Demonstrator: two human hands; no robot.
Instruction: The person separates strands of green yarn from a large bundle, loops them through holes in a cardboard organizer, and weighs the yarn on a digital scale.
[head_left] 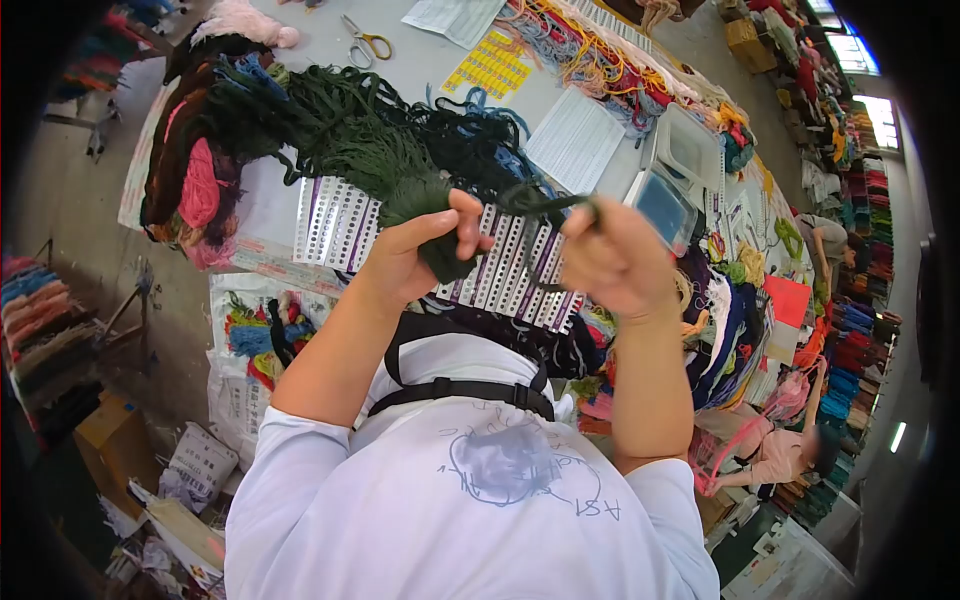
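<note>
My left hand (405, 250) is wrapped round the gathered end of a dark green thread bundle (380, 155), whose loose lengths spread up and left over the table. My right hand (622, 262), smeared by motion, is closed on a dark green strand (535, 203) that loops out between the two hands. Beneath both hands lie white and purple cards with rows of holes (335, 222). Darker blue-black thread (470, 140) lies just beyond the green bundle. The fingertips of my right hand are too blurred to show the exact grip.
Scissors (365, 45), a yellow label sheet (487, 66), a printed paper sheet (575, 138) and a clear plastic box (665, 205) lie on the table. Pink skeins (200, 185) hang at its left edge. Coloured threads pile up at the right, where a co-worker (775, 450) bends over.
</note>
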